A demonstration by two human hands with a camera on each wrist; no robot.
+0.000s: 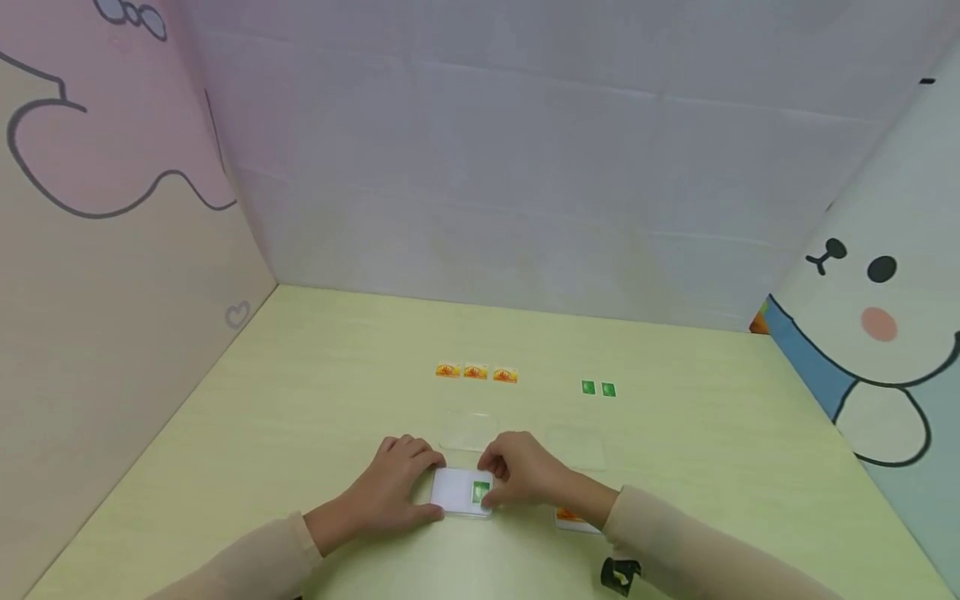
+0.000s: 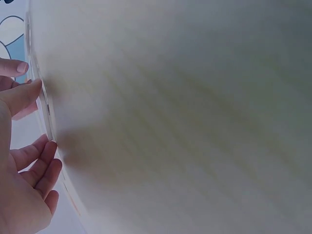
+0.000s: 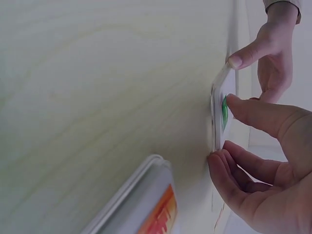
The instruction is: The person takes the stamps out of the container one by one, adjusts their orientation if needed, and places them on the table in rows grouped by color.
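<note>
A white card point(image 1: 452, 490), with a clear layer showing along its edge, lies on the table between both hands. A small green sticker point(image 1: 480, 492) is at its right end. My left hand point(image 1: 393, 487) holds the card's left end, thumb at the near corner and fingers at the far corner. On the other end, my right hand point(image 1: 521, 471) grips the card's edge. The right thumb touches the green sticker in the right wrist view, and the curled fingers meet the card's edge. From the left wrist view, the card's thin clear edge point(image 2: 47, 112) shows edge-on between the fingertips.
Three orange stickers point(image 1: 476, 372) lie in a row farther back, with two green stickers point(image 1: 598, 388) to their right. Two clear plastic plates point(image 1: 577, 448) lie just beyond the hands. A second white card with an orange picture point(image 3: 158, 214) sits partly under the right forearm. Printed walls enclose the table.
</note>
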